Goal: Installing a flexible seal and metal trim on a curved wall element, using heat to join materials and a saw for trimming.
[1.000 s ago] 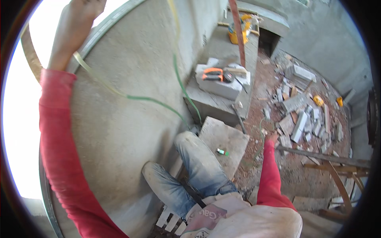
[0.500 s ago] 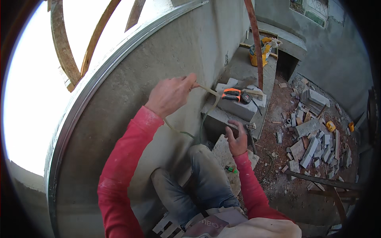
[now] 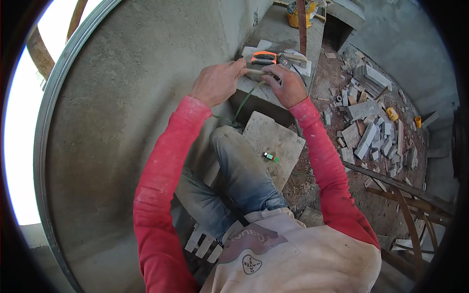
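My left hand [image 3: 217, 84] and my right hand [image 3: 289, 87] hold a thin, pale hose [image 3: 254, 72] in front of me. A short stretch runs nearly straight between their closed fingers. Below the hands the hose turns greenish, loops down beside the wall and passes behind my left wrist. Just beyond it, a tool with an orange and black handle [image 3: 264, 58] lies on pale blocks [image 3: 250, 51]. Beside that are a round black object [image 3: 284, 59] and a piece with a wooden handle [image 3: 296, 57].
A rough plastered wall [image 3: 137, 97] rises at my left. Near my knees, a small green object [image 3: 270, 156] lies on a concrete slab [image 3: 278, 134]. Broken blocks [image 3: 366, 140] litter the floor at right. A rusty upright bar [image 3: 302, 29] stands ahead, near a yellow bag [image 3: 294, 18].
My right hand has risen from beside the ledge and now grips the hose near my left hand. The view has tilted downward, showing more of my body and the slab.
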The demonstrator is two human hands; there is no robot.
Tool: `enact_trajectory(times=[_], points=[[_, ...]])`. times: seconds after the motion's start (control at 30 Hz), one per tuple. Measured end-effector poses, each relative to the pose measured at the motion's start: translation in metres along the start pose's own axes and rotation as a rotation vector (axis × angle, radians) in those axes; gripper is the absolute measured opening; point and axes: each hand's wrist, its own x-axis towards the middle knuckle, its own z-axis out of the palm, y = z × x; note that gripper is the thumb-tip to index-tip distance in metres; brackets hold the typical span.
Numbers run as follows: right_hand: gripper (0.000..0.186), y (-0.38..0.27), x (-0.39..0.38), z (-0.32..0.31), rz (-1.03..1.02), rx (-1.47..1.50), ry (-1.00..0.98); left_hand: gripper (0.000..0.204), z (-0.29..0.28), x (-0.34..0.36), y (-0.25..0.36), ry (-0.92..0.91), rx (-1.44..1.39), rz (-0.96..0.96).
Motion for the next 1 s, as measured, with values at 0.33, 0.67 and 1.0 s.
enact_trajectory(times=[0.33,0.67,1.0], points=[[0.026,0.060,-0.049,0.014,0.315,-0.376,-0.145,0.024,0.081,-0.042,-0.041,0.006,-0.308,-0.271],[0.028,0.085,-0.083,0.025,0.356,-0.383,-0.193,0.024,0.139,-0.057,-0.026,0.054,-0.465,-0.466],[0.023,0.058,-0.077,0.035,0.083,-0.258,-0.176,0.019,0.130,-0.046,0.000,0.095,-0.613,-0.329]])
